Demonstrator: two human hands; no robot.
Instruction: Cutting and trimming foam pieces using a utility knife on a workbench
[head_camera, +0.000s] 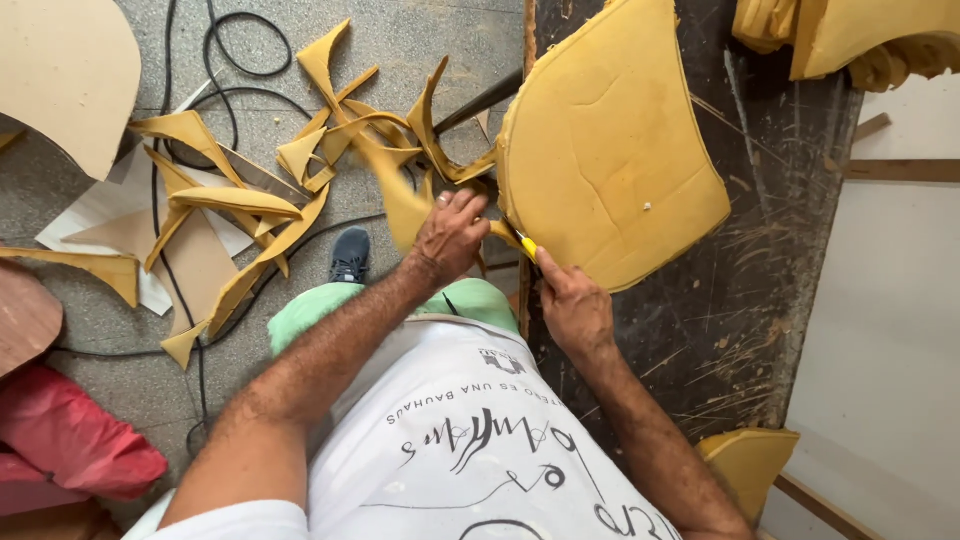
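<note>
From your head camera, the foam pad (610, 150) lies on the dark worktop (750, 300), overhanging its left edge. Your left hand (450, 235) pinches a foam strip (400, 200) peeling off the pad's lower-left rim. Your right hand (572, 305) is clenched around a yellow knife (527, 246), its tip touching that rim.

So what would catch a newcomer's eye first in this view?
The big yellow foam pad on the dark, scratched workbench, right of centre. At its lower-left edge the right hand holds a yellow utility knife, while the left hand grips the trimmed strip. Left of that, curled foam offcuts litter the grey floor.
</note>
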